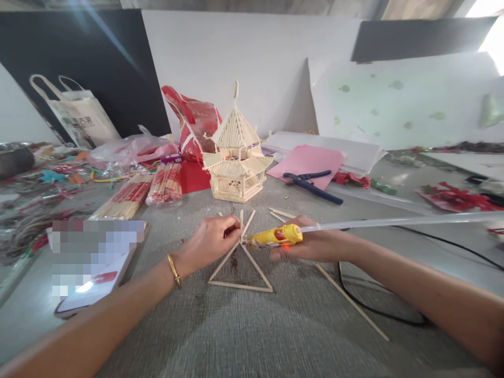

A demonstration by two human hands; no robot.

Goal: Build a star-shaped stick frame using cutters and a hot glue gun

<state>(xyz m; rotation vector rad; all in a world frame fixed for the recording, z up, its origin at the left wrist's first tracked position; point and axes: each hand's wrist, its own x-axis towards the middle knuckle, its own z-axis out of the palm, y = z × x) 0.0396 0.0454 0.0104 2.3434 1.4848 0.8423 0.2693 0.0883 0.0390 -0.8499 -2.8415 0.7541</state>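
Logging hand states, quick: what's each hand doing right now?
Left hand: fingers closed, pinching a thin wooden stick.
Right hand: closed around the yellow glue gun, its tip at the stick joint.

On the table (236, 341), the stick triangle (241, 286) lies before the stick pagoda (236, 181) — the glue gun (275, 237) at its far corner, reaching in from the right. The stick bundles (124, 197) sit left of the pagoda, behind the phone (104, 281); to the pagoda's right, the pliers (323, 194) lie partly on the paper sheet (311, 158).
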